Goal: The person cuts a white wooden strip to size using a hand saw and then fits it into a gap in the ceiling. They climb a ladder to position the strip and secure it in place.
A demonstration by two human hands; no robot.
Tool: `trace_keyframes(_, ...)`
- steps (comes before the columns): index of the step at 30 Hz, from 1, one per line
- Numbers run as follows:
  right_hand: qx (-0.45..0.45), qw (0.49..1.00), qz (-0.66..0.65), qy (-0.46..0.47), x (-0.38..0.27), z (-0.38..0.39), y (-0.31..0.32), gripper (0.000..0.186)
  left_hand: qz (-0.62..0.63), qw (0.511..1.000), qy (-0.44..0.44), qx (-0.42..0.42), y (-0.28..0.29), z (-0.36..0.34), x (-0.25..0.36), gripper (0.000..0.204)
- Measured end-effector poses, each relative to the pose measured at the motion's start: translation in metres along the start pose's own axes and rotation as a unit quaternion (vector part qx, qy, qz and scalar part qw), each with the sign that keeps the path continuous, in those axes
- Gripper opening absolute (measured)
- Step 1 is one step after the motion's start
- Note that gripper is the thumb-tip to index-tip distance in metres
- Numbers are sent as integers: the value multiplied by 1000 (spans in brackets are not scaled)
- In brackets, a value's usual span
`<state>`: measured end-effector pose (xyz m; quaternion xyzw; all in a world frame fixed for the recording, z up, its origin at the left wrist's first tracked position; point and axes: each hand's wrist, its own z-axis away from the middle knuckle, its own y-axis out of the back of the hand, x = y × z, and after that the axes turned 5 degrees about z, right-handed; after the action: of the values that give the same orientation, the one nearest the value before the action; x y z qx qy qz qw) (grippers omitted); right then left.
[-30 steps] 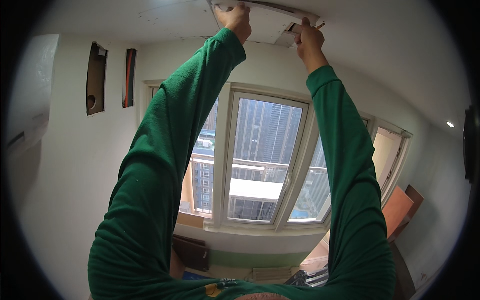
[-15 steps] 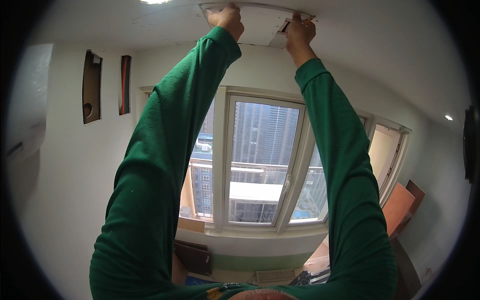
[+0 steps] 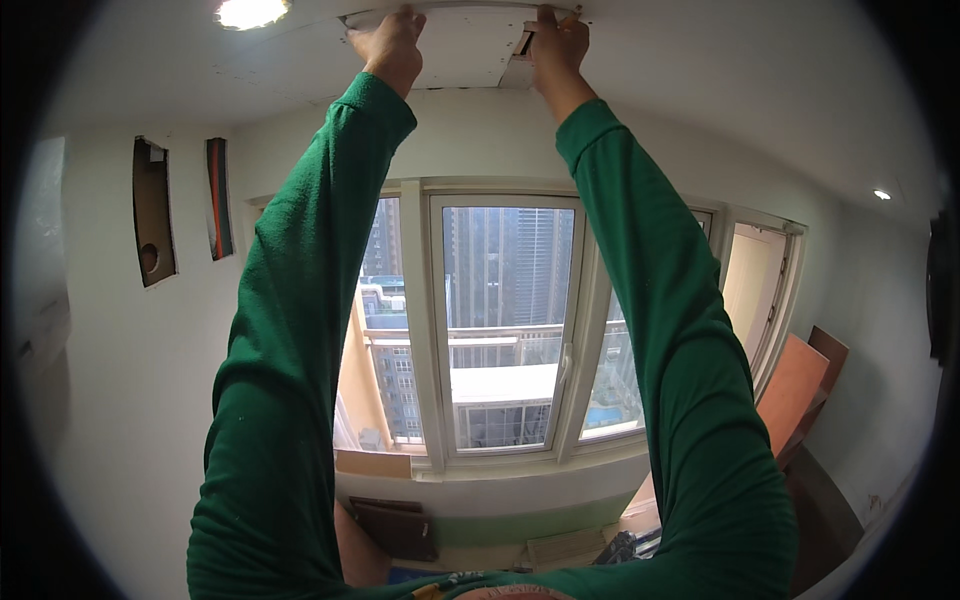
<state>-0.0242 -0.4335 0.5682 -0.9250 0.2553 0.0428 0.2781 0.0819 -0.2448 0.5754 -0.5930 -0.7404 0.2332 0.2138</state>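
Note:
Both my arms in green sleeves reach straight up to the ceiling. My left hand (image 3: 390,42) presses against the left edge of a white ceiling panel (image 3: 460,45) set in an opening overhead. On the panel's right edge my right hand (image 3: 558,40) has its fingers curled by a dark gap in the ceiling. The panel lies nearly flush with the white ceiling (image 3: 700,90). Whether the fingers grip the panel's rim or only push on it is hard to tell.
A lit round ceiling lamp (image 3: 250,12) shines to the left of the panel. A large white-framed window (image 3: 505,330) faces me, with tall buildings outside. Two dark cut-outs (image 3: 155,210) mark the left wall. Brown boards (image 3: 800,385) lean at the right; dark boards lie under the window.
The view has tilted up, and both hands with the panel have shifted leftward in the picture. The panel sits flatter against the ceiling than a second ago. The lamp has come into view.

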Motion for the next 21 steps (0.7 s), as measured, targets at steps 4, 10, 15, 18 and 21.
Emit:
trace_keyframes(4,26,999,-19,-15,-6,10,-5,34,-75,996,-38,11,-2,17,5,112)
trace_keyframes(10,31,999,-20,-11,-10,31,-9,40,-112,990,-87,28,11,-1,-4,116)
trace_keyframes(15,11,999,0,30,-4,7,-8,35,-106,989,-95,-32,13,-7,8,115)
trace_keyframes(18,-29,999,41,10,3,-12,19,47,-23,996,-50,-72,-11,62,1,108)
trace_keyframes(21,-14,998,23,-49,-19,41,-1,47,-117,990,-71,-31,19,11,19,113)
